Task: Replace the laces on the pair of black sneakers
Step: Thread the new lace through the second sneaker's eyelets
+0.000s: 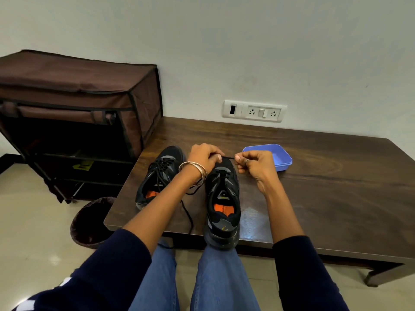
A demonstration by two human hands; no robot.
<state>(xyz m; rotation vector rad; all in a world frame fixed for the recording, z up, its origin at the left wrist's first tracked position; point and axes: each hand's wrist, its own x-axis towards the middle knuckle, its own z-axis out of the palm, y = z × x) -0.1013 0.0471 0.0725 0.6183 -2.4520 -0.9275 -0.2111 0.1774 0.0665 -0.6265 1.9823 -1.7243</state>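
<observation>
Your left hand [203,159] and right hand [253,163] each pinch the black lace [229,157]; beside them the blue tub [280,161] shows nothing inside.

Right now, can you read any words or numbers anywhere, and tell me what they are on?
"7": maybe, a small mark on the right sneaker's tongue, too small to be sure.
Orange insole of the right sneaker: dark letters, too blurred to read.
Orange insole of the left sneaker: print, too blurred to read.
Yellow mark in the brown shoe rack: a shape, unreadable.
Nothing else has writing.
</observation>
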